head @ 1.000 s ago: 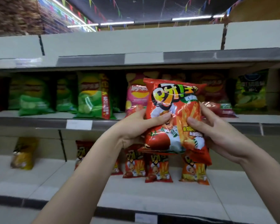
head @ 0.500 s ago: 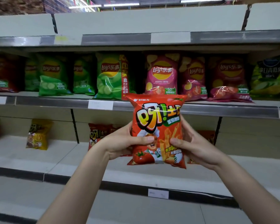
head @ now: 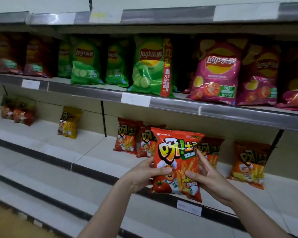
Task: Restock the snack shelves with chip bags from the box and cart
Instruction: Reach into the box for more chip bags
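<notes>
Two hands hold one red chip bag (head: 176,162) upright between them: the left hand (head: 143,174) pinches its left edge, thumb across the front, and the right hand (head: 207,176) grips its right edge, fingers curled behind. It hangs before the lower shelf (head: 96,152), over that shelf's front lip. Bare shelf lies left of the standing red bags (head: 127,136); an orange bag (head: 248,165) stands right. Its long axis runs vertical, printed face toward the camera.

4 green bags (head: 151,66), 1 yellow bag (head: 69,123), 2 hands (head: 143,174).
</notes>
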`<state>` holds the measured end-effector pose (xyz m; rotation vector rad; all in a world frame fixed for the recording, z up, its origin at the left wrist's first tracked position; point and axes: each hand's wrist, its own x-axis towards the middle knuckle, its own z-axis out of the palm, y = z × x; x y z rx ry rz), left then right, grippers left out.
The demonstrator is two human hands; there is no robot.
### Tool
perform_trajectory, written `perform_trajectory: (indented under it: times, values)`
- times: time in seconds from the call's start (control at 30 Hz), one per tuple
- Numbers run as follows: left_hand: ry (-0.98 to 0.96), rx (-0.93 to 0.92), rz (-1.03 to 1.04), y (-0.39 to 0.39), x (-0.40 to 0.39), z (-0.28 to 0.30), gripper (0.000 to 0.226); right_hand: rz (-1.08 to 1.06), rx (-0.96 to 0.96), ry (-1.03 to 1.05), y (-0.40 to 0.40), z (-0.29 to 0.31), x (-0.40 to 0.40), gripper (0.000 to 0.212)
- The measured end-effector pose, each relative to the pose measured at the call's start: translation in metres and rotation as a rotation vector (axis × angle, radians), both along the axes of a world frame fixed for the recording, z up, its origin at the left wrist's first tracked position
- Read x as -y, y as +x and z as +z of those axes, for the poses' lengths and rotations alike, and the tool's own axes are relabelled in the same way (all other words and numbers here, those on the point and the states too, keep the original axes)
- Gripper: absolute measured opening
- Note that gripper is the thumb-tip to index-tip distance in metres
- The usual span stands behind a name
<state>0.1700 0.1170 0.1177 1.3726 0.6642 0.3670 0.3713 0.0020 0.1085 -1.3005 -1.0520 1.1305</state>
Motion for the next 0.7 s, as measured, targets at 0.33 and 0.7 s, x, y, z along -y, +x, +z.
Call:
perform_trajectory:
  times: [0.33, 0.7]
  values:
    - [-0.064, -0.088, 0.323, -0.009, -0.085, -0.039, 0.082, 0.024, 0.026, -0.104, -0.01, -0.04, -0.114, 0.091]
    - [-0.016, -0.106, 0.526, -0.048, -0.204, -0.095, 0.05, -0.179, 0.137, -0.18, -0.083, -0.098, -0.256, 0.057]
